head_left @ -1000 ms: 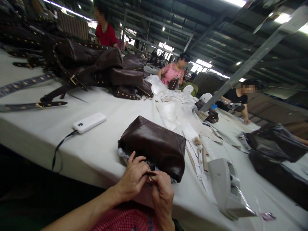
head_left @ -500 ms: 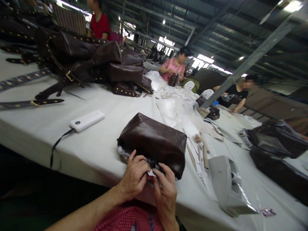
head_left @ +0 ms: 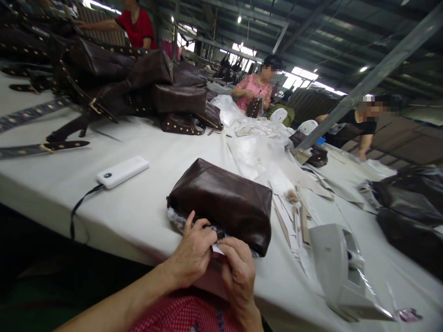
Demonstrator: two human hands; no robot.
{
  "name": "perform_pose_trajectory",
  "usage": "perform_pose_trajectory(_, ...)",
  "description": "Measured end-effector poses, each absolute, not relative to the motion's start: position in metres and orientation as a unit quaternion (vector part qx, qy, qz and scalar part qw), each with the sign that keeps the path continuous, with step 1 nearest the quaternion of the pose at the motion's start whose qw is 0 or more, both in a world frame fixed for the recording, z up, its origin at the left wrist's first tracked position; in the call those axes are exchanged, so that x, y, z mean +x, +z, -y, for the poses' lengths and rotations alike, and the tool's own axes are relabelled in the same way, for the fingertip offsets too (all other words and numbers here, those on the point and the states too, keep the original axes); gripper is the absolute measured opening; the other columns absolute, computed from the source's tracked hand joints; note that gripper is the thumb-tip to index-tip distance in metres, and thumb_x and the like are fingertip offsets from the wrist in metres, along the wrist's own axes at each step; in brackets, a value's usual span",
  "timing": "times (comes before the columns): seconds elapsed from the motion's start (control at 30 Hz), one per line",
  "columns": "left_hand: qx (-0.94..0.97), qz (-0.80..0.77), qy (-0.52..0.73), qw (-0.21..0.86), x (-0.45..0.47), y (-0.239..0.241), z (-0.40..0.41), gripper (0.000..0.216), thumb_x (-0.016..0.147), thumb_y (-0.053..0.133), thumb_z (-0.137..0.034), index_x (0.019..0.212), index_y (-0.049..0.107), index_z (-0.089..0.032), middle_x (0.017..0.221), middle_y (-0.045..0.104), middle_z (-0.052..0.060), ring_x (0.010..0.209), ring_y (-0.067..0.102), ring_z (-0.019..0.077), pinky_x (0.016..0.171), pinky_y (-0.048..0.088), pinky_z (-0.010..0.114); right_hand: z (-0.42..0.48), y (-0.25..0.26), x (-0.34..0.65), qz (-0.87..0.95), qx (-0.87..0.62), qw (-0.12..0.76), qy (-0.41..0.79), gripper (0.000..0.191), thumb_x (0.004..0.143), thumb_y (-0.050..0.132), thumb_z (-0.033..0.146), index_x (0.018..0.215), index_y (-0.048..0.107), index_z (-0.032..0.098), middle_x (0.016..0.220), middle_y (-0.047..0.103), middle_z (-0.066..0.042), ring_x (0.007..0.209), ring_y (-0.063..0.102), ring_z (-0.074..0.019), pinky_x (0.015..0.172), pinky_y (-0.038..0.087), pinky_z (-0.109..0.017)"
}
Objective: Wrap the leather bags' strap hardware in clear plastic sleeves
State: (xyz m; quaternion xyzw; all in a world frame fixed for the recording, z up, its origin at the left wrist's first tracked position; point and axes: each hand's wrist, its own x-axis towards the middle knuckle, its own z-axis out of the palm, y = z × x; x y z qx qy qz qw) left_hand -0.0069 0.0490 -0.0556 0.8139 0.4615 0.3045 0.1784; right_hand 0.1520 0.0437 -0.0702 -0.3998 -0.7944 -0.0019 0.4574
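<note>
A dark brown leather bag (head_left: 221, 198) lies on its side before me, its opening towards my body. Clear plastic (head_left: 176, 218) shows along that opening. My left hand (head_left: 194, 249) is at the opening, thumb and index finger pinched beside a small white tag (head_left: 218, 250), other fingers raised against the bag. From the other side my right hand (head_left: 239, 265) pinches the tag between thumb and curled fingers. The fingertips of both hands nearly meet, and they partly hide the tag and whatever it is fixed to.
A white power bank (head_left: 122, 172) with a black cable lies to the left. Studded brown bags (head_left: 180, 99) are heaped at the far left. Paper strips (head_left: 294, 226) and a grey tape dispenser (head_left: 332, 263) are on the right. Co-workers (head_left: 254, 90) are beyond the table (head_left: 138, 212).
My right hand's fingers have curled in closer to the tag and my left hand. The view has shifted slightly. At the back left, the person in red has stretched out an arm.
</note>
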Motion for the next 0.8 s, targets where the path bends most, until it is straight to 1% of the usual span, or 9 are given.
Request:
perform_pose_trajectory(0.1, 0.812, -0.458, 0.312, 0.182, -0.005, -0.056, -0.051, 0.026, 0.077, 0.040, -0.004, 0.086, 0.056, -0.022, 0.085, 0.061, 0.001, 0.109, 0.048, 0.0233, 0.113, 0.009, 0.056, -0.046, -0.069, 0.157, 0.808, -0.372, 0.457, 0.022, 0.026, 0.085, 0.047, 0.005, 0.092, 0.065, 0.022, 0.088, 0.069, -0.003, 0.085, 0.063, -0.0166, 0.075, 0.048, -0.031)
perform_pose_trajectory(0.23, 0.817, -0.455, 0.306, 0.179, -0.004, -0.055, -0.051, 0.021, 0.080, 0.041, -0.008, 0.085, 0.056, -0.022, 0.084, 0.061, 0.001, 0.107, 0.048, 0.0237, 0.113, 0.010, 0.055, -0.048, -0.071, 0.165, 0.829, -0.328, 0.453, 0.026, 0.022, 0.086, 0.050, 0.006, 0.092, 0.064, 0.022, 0.087, 0.071, -0.004, 0.083, 0.064, -0.0171, 0.073, 0.049, -0.032)
perform_pose_trajectory(0.3, 0.819, -0.457, 0.300, 0.176, -0.004, -0.055, -0.050, 0.019, 0.080, 0.041, -0.010, 0.084, 0.055, -0.022, 0.083, 0.061, 0.001, 0.106, 0.048, 0.0241, 0.113, 0.010, 0.055, -0.049, -0.070, 0.168, 0.844, -0.306, 0.440, 0.032, 0.021, 0.088, 0.049, 0.008, 0.093, 0.064, 0.022, 0.087, 0.071, -0.004, 0.082, 0.065, -0.0177, 0.072, 0.050, -0.034)
perform_pose_trajectory(0.43, 0.826, -0.450, 0.295, 0.169, -0.004, -0.055, -0.050, 0.019, 0.079, 0.041, -0.010, 0.084, 0.055, -0.022, 0.083, 0.060, 0.002, 0.107, 0.047, 0.0245, 0.112, 0.008, 0.055, -0.052, -0.065, 0.173, 0.875, -0.251, 0.411, 0.055, 0.021, 0.091, 0.047, 0.009, 0.093, 0.063, 0.023, 0.087, 0.071, -0.005, 0.083, 0.065, -0.0180, 0.076, 0.052, -0.037)
perform_pose_trajectory(0.57, 0.827, -0.450, 0.294, 0.166, -0.003, -0.056, -0.050, 0.018, 0.080, 0.040, -0.010, 0.083, 0.055, -0.021, 0.083, 0.060, 0.002, 0.107, 0.048, 0.0238, 0.112, 0.009, 0.053, -0.055, -0.060, 0.175, 0.881, -0.257, 0.390, 0.081, 0.020, 0.092, 0.049, 0.009, 0.101, 0.063, 0.021, 0.084, 0.069, -0.005, 0.081, 0.063, -0.0168, 0.074, 0.054, -0.035)
perform_pose_trajectory(0.67, 0.829, -0.449, 0.289, 0.167, -0.003, -0.056, -0.050, 0.016, 0.079, 0.042, -0.011, 0.083, 0.055, -0.021, 0.084, 0.061, 0.002, 0.108, 0.047, 0.0241, 0.113, 0.009, 0.053, -0.056, -0.061, 0.178, 0.895, -0.244, 0.369, 0.060, 0.020, 0.092, 0.053, 0.013, 0.105, 0.064, 0.023, 0.086, 0.069, -0.005, 0.084, 0.064, -0.0180, 0.081, 0.054, -0.039)
perform_pose_trajectory(0.8, 0.835, -0.441, 0.275, 0.181, -0.006, -0.053, -0.052, 0.018, 0.080, 0.042, -0.012, 0.087, 0.056, -0.022, 0.087, 0.062, 0.002, 0.110, 0.046, 0.0246, 0.113, 0.008, 0.055, -0.058, -0.064, 0.182, 0.911, -0.224, 0.345, 0.037, 0.023, 0.093, 0.050, 0.011, 0.106, 0.065, 0.023, 0.091, 0.070, -0.005, 0.092, 0.064, -0.0181, 0.092, 0.053, -0.046)
